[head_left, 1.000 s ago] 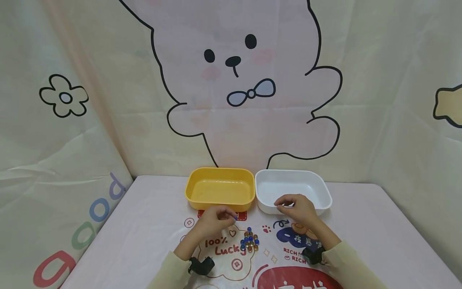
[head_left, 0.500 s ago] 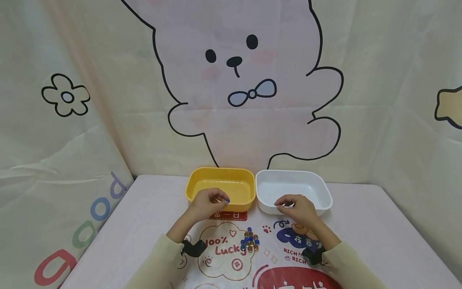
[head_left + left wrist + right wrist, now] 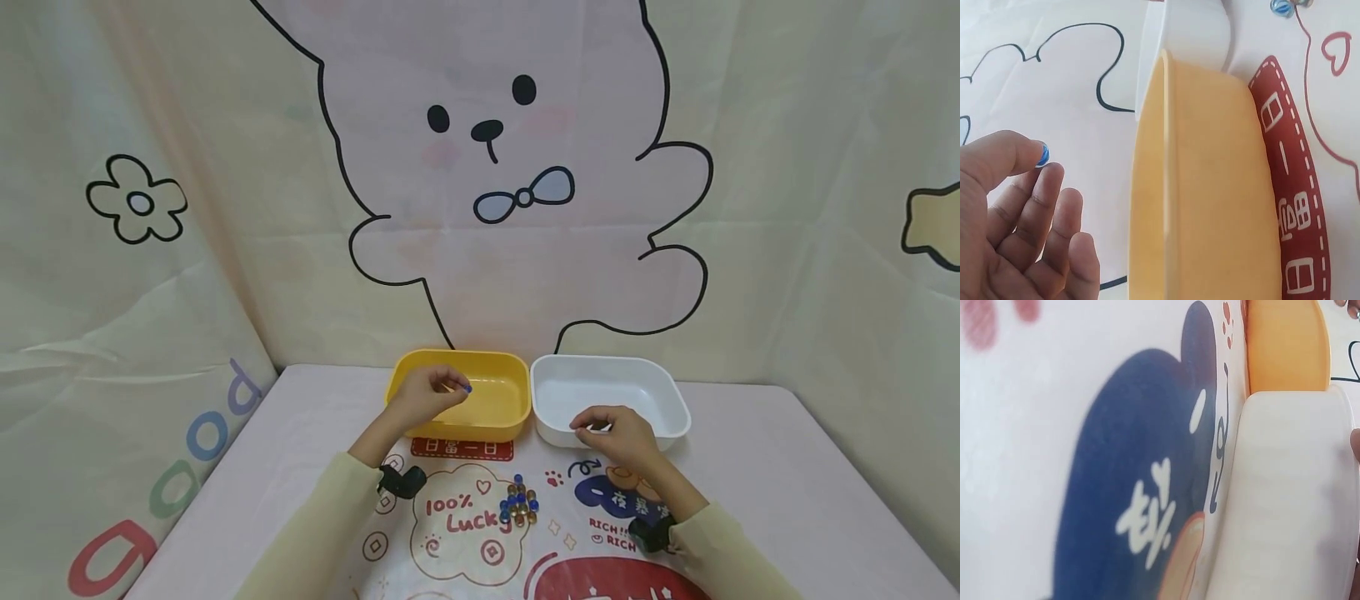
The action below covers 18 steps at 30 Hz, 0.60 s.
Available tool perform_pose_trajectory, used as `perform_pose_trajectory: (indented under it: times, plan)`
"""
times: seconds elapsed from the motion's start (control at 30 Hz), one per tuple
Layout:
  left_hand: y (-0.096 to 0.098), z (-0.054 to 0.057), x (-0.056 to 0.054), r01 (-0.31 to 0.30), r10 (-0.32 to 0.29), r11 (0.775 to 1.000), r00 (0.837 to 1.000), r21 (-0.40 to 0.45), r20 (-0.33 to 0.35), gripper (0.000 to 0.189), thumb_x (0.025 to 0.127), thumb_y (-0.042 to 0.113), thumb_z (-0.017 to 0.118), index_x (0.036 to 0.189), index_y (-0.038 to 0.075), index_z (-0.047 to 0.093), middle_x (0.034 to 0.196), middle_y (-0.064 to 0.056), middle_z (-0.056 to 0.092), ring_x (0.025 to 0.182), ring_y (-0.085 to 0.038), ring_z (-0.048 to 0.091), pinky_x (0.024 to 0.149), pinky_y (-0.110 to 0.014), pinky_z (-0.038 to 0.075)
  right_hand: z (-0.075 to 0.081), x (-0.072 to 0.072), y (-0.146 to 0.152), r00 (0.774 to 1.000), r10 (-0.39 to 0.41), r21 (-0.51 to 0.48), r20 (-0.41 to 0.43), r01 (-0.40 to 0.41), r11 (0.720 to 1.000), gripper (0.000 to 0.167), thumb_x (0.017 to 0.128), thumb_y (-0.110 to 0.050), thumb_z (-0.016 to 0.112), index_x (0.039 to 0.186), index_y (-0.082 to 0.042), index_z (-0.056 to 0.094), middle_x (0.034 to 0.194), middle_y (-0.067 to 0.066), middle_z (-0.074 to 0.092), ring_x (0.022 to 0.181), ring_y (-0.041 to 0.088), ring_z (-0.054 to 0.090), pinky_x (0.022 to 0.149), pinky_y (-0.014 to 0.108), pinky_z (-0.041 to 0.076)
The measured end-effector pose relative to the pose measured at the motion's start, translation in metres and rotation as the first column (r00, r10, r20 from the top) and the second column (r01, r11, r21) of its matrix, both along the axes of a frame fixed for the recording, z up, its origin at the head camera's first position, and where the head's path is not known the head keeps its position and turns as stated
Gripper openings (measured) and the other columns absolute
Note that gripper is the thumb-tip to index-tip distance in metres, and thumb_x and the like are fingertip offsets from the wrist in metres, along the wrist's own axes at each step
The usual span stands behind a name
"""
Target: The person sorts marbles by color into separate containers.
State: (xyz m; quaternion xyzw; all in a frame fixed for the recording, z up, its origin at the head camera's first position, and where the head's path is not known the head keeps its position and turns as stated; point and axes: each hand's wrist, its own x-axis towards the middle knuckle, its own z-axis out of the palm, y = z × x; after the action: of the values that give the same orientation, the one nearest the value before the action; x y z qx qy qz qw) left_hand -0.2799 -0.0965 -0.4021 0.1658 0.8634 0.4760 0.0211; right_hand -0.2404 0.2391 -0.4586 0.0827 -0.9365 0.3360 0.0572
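My left hand [image 3: 426, 395] pinches a blue marble [image 3: 1043, 154] between thumb and finger, above the yellow bin [image 3: 480, 430]. In the left wrist view the marble shows at the fingertips, beyond the bin's rim. Over the near edge of the white bin [image 3: 551, 421] hovers my right hand [image 3: 617, 432], its fingers loosely bent and nothing visible in them. Only slivers of that hand appear in the right wrist view. On the cloth in front of the bins lies a cluster of blue and amber marbles [image 3: 519, 502].
The two bins stand side by side at the back of the table [image 3: 757, 467], before a hanging cloth with a bear drawing. A printed cloth [image 3: 465, 554] covers the middle. Each wrist wears a dark camera.
My left hand has lifted from beside the marble cluster and moved up and to the left, over the yellow bin, still pinching the blue marble. My right hand has hardly moved.
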Motion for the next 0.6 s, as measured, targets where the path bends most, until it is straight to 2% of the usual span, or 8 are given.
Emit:
perform_pose_trajectory:
  times: [0.37, 0.6]
  plan:
    - [0.001, -0.020, -0.029, -0.058, 0.059, 0.998, 0.997, -0.032, 0.043, 0.011, 0.085, 0.025, 0.072, 0.093, 0.018, 0.071, 0.089, 0.002, 0.067, 0.081, -0.017, 0.058, 0.071, -0.027, 0.049, -0.001, 0.000, -0.001, 1.000, 0.000, 0.004, -0.011, 0.001, 1.000, 0.007, 0.083, -0.028, 0.073, 0.090, -0.028, 0.074, 0.094, -0.008, 0.072, 0.088, 0.014, 0.060, 0.076, 0.031, 0.048]
    - [-0.006, -0.030, -0.047, -0.107, 0.112, 0.993, 0.988, -0.053, 0.108, 0.013, 0.085, 0.024, 0.072, 0.094, 0.015, 0.071, 0.089, -0.002, 0.065, 0.081, -0.018, 0.055, 0.071, -0.026, 0.047, 0.001, 0.001, -0.001, 1.000, 0.008, 0.003, -0.010, -0.008, 1.000, 0.008, 0.084, -0.028, 0.073, 0.091, -0.027, 0.074, 0.094, -0.007, 0.072, 0.089, 0.015, 0.059, 0.077, 0.031, 0.048]
